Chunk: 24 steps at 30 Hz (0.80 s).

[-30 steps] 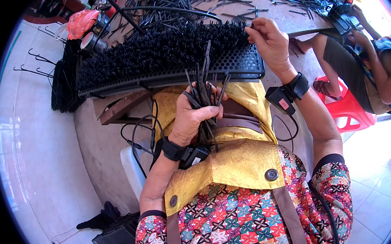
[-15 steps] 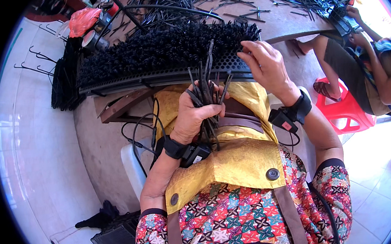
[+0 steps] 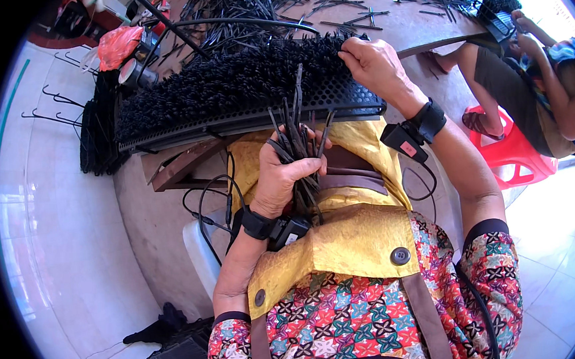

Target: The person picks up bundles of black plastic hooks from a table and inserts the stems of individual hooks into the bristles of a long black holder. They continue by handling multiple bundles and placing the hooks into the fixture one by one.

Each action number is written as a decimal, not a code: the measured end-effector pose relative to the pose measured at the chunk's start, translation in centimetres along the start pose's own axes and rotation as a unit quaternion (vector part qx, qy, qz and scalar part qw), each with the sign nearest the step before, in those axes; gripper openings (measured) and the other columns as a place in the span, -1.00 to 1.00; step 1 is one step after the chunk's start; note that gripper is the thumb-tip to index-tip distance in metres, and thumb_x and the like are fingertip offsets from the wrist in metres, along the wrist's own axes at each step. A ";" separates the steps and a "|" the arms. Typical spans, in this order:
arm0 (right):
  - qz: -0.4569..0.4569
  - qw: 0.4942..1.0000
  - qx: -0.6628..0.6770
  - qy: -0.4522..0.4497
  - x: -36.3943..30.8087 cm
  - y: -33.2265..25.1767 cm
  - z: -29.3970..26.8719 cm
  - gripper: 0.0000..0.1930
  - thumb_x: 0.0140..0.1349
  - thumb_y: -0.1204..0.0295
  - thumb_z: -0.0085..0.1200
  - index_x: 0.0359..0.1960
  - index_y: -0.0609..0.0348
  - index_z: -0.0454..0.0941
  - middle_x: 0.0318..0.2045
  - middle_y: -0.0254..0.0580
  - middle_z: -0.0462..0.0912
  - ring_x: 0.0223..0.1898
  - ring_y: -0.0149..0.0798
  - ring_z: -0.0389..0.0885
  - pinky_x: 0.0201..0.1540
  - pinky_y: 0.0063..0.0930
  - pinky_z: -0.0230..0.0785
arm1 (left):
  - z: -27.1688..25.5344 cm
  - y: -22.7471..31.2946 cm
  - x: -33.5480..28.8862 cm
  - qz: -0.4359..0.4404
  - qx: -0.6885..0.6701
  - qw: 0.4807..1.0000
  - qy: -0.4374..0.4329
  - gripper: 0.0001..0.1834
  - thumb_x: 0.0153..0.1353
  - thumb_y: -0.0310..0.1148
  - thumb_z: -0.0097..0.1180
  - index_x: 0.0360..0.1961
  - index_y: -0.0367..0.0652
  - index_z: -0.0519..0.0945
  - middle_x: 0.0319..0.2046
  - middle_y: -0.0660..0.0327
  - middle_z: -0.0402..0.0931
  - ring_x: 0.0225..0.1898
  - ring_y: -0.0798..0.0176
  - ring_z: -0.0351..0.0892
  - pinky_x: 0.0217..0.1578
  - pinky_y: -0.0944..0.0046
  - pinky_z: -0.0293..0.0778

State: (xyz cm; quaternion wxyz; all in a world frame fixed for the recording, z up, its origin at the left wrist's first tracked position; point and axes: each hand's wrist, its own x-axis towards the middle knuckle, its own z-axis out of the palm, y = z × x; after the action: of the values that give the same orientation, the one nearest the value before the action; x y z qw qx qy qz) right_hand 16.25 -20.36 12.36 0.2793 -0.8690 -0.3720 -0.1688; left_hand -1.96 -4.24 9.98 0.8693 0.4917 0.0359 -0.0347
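Note:
A bundle of thin black strips (image 3: 299, 142) stands upright in my left hand (image 3: 276, 183), its fingers wrapped round it in front of my yellow apron. Beyond it lies a long black perforated panel (image 3: 351, 95), with dense black tufts (image 3: 227, 80) over most of its holes. Bare holes show along its near edge and at the right end. My right hand (image 3: 378, 70) is at the right end of the tufts, thumb and fingers pinched together. Whatever is between those fingertips is hidden or too small to name.
Loose black strips (image 3: 242, 9) lie heaped on the table behind the panel. A tin can (image 3: 132, 73) and a red plastic bag (image 3: 118, 48) stand at the left, near wire hooks (image 3: 53, 116). At the right a person sits by a red stool (image 3: 516, 157), handling a black piece.
My right hand has moved slightly left and away from me toward the tufts, and its fingers have closed into a pinch. My left hand still grips the bundle, nearly unmoved.

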 end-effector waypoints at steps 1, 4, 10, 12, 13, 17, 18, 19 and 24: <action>-0.009 1.000 -0.024 -0.011 0.2 0.1 0.1 -0.83 0.10 0.38 0.03 -0.50 0.25 0.46 -0.62 0.09 0.51 -0.49 0.09 0.55 -0.43 -0.13 0.38 | -0.1 0.0 0.0 0.002 0.001 1.000 -0.006 -0.62 -0.06 -0.67 0.14 -0.17 -0.22 0.40 -0.26 0.02 0.54 -0.45 0.27 0.55 -0.37 0.33 0.49; -0.035 0.996 -0.061 -0.046 -0.1 -0.1 0.1 -0.83 0.10 0.38 0.04 -0.46 0.26 0.50 -0.63 0.10 0.51 -0.53 0.09 0.54 -0.46 -0.17 0.39 | 0.0 0.1 0.0 -0.003 0.002 1.000 -0.001 -0.61 -0.07 -0.67 0.15 -0.17 -0.22 0.40 -0.26 0.03 0.54 -0.45 0.28 0.55 -0.37 0.33 0.49; 0.151 0.927 0.337 -0.060 -3.9 -1.9 -1.2 -0.74 0.14 0.40 0.16 -0.20 0.31 0.52 -0.64 -0.19 0.57 -0.63 -0.42 0.54 -0.59 -0.56 0.36 | 0.4 0.2 0.1 0.004 -0.011 1.000 -0.012 -0.61 -0.07 -0.66 0.16 -0.16 -0.22 0.41 -0.27 0.05 0.54 -0.44 0.28 0.55 -0.37 0.33 0.48; 0.222 0.833 0.485 -0.144 -5.3 -4.7 -2.4 -0.76 0.14 0.44 0.16 -0.20 0.32 0.51 -0.60 -0.29 0.59 -0.61 -0.57 0.50 -0.61 -0.69 0.34 | 0.4 0.1 -0.1 0.002 0.012 1.000 0.005 -0.62 -0.10 -0.66 0.13 -0.18 -0.22 0.41 -0.27 0.01 0.52 -0.47 0.23 0.53 -0.40 0.31 0.46; 0.234 0.811 0.521 -0.129 -6.1 -5.7 -2.2 -0.78 0.15 0.48 0.15 -0.20 0.32 0.51 -0.56 -0.30 0.60 -0.61 -0.60 0.49 -0.61 -0.73 0.33 | 0.5 0.1 0.0 -0.001 0.025 1.000 0.007 -0.62 -0.12 -0.65 0.12 -0.19 -0.22 0.41 -0.27 -0.01 0.51 -0.49 0.20 0.53 -0.41 0.30 0.44; 0.221 0.787 0.574 -0.050 -6.5 -6.3 -1.5 -0.86 0.15 0.57 0.11 -0.26 0.33 0.51 -0.54 -0.28 0.60 -0.61 -0.58 0.49 -0.62 -0.73 0.33 | 0.5 0.1 0.0 -0.011 0.016 1.000 0.006 -0.63 -0.11 -0.64 0.13 -0.20 -0.22 0.41 -0.27 0.00 0.50 -0.48 0.20 0.53 -0.41 0.30 0.45; 0.217 0.775 0.593 -0.030 -6.3 -5.9 -1.8 -0.87 0.14 0.58 0.11 -0.26 0.33 0.52 -0.54 -0.28 0.60 -0.61 -0.57 0.49 -0.62 -0.72 0.33 | 0.6 0.2 0.1 -0.011 0.014 1.000 0.006 -0.64 -0.11 -0.64 0.13 -0.21 -0.21 0.41 -0.27 0.00 0.50 -0.48 0.21 0.53 -0.41 0.31 0.45; 0.216 0.797 0.564 0.005 -5.7 -5.3 -2.6 -0.88 0.14 0.61 0.09 -0.28 0.33 0.53 -0.54 -0.29 0.59 -0.62 -0.56 0.47 -0.62 -0.72 0.33 | 0.6 0.2 0.1 -0.010 0.010 1.000 0.007 -0.64 -0.11 -0.63 0.13 -0.21 -0.21 0.41 -0.27 0.00 0.50 -0.48 0.21 0.53 -0.41 0.31 0.45; 0.162 0.883 0.403 0.181 -3.1 -1.0 -3.4 -0.85 0.14 0.60 0.09 -0.24 0.34 0.53 -0.53 -0.33 0.59 -0.58 -0.58 0.47 -0.56 -0.74 0.33 | 0.7 0.2 0.0 -0.012 0.016 1.000 -0.005 -0.66 -0.10 -0.61 0.13 -0.23 -0.19 0.41 -0.26 0.01 0.49 -0.48 0.23 0.53 -0.44 0.34 0.43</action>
State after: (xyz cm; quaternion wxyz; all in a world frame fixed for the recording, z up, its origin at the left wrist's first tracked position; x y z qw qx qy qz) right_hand 13.16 -23.56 13.81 0.6910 -0.6843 -0.2049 -0.1109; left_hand -1.93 -4.73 10.49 0.8610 0.5050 0.0372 -0.0479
